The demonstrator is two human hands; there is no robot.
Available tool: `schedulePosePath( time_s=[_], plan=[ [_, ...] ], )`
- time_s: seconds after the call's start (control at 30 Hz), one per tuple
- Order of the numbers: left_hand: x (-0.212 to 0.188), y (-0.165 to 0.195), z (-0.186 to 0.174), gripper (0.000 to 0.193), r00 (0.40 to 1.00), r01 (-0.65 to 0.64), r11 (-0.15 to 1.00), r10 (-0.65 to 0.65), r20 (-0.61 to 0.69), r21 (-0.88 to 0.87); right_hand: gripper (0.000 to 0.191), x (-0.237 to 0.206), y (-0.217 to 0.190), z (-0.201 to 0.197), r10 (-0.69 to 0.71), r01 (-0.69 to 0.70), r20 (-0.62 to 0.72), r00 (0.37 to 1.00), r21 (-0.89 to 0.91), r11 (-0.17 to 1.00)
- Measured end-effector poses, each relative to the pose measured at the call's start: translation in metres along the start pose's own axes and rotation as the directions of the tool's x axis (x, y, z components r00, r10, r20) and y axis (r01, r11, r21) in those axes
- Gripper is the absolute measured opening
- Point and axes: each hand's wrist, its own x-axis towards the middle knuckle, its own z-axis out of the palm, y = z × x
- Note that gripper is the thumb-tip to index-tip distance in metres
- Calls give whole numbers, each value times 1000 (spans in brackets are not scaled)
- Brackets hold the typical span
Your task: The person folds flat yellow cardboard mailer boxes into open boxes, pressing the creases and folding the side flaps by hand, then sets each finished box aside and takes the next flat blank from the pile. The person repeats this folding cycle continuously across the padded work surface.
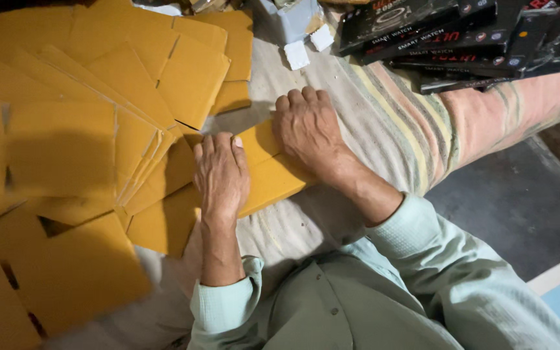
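A flat yellow-brown cardboard blank [268, 176] lies on the striped cloth in front of me. My left hand [220, 174] presses palm-down on its left part, fingers together and pointing away from me. My right hand [307, 126] lies flat over its upper right part, knuckles up, fingers curled slightly over the far edge. Both hands bear on the same piece of cardboard. Whether either hand grips it cannot be seen.
A big loose heap of the same flat cardboard blanks [66, 129] covers the left side. Black flat product boxes [461, 39] are stacked at the top right. A small grey box with white bits [290, 26] sits at the top. A striped cloth [396, 123] covers the surface.
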Motion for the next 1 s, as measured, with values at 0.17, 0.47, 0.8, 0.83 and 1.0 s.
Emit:
schedulePosePath(
  time_s=[0.17, 0.47, 0.8, 0.83, 1.0],
  plan=[
    [3, -4, 2, 24, 998, -62, 996, 60, 36, 59, 27, 4, -26, 8, -162, 163, -100, 982, 9, 987],
    [0, -5, 2, 24, 999, -50, 999, 50, 8, 9, 22, 3, -15, 10, 26, -28, 62, 998, 34, 999],
    [-3, -3, 1, 29, 996, -83, 997, 82, -44, -7, 23, -2, -15, -1, -101, 98, 1, 995, 220, 970],
    [-3, -3, 1, 30, 996, -80, 997, 79, -41, -12, 24, -2, -15, -1, -44, 37, 41, 998, 146, 989],
    [-5, -3, 0, 28, 998, -58, 998, 57, -28, -10, 28, -4, -20, 3, -144, 143, -11, 990, 199, 969]
  ],
)
